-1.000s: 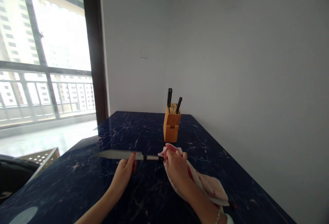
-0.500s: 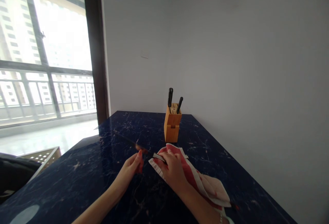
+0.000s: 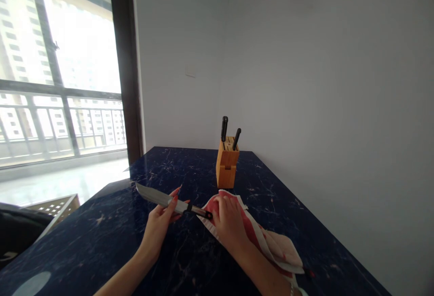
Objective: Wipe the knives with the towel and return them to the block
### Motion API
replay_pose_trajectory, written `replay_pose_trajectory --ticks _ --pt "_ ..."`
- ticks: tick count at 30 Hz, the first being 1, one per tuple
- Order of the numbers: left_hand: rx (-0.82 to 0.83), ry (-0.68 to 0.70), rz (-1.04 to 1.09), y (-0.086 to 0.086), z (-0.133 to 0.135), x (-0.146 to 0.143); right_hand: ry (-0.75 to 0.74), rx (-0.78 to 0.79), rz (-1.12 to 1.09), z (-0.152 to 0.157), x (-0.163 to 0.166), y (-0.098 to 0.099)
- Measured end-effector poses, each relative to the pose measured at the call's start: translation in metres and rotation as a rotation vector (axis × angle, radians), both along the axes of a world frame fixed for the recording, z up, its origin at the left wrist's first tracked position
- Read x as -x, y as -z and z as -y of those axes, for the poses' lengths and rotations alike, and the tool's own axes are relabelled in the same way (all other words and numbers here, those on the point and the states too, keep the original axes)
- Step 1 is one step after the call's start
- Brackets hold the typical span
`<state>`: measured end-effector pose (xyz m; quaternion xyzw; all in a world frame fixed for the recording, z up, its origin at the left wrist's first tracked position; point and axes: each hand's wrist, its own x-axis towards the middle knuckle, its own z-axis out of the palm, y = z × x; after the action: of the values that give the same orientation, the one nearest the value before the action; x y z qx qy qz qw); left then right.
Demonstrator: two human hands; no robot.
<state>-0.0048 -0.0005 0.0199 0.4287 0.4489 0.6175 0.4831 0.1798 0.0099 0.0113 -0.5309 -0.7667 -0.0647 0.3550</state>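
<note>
My left hand (image 3: 159,226) pinches a kitchen knife (image 3: 152,194) by its blade, close to the handle. The broad blade points to the left, and the dark handle with a hole at its end points right, toward my right hand (image 3: 231,224). That hand is off the handle, its fingers curled into a red and white towel (image 3: 281,244) lying on the table. Part of the towel is hidden under my right hand and forearm.
A wooden knife block (image 3: 226,171) with black-handled knives stands beyond the towel on the dark blue marbled table (image 3: 183,164). A wall runs along the right and back. A patterned box or basket (image 3: 61,210) and a black item sit beyond the left edge.
The knife's handle has left my right hand. My left hand now grips the blade, which has turned to show its flat side. My right hand stays on the towel.
</note>
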Motion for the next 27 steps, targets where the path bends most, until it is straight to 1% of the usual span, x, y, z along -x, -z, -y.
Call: replay_pose_trajectory --ticks 2,5,8,11,14,18,22,27 --pt "0.023 -0.036 -0.002 0.003 -0.002 0.002 0.041 0.016 0.095 -0.005 -0.001 0.008" --pt "0.043 -0.060 0.020 0.006 -0.004 0.005 0.046 0.035 0.179 -0.011 -0.005 0.017" --pt "0.028 -0.102 0.017 0.007 -0.006 0.008 0.075 0.033 0.150 -0.014 -0.009 0.017" --pt "0.057 -0.103 0.038 0.007 -0.006 0.006 0.106 0.008 0.076 -0.014 -0.011 0.010" --pt "0.106 -0.022 0.095 0.009 -0.003 -0.004 0.017 -0.040 -0.026 -0.007 -0.006 0.001" --pt "0.083 0.104 0.114 0.015 0.002 -0.017 -0.101 -0.051 -0.060 0.010 0.008 -0.009" --pt "0.088 0.110 0.119 0.020 0.002 -0.019 -0.164 -0.036 -0.072 0.021 0.016 -0.015" --pt "0.135 0.112 0.135 0.023 0.000 -0.021 -0.196 0.000 -0.086 0.022 0.017 -0.017"
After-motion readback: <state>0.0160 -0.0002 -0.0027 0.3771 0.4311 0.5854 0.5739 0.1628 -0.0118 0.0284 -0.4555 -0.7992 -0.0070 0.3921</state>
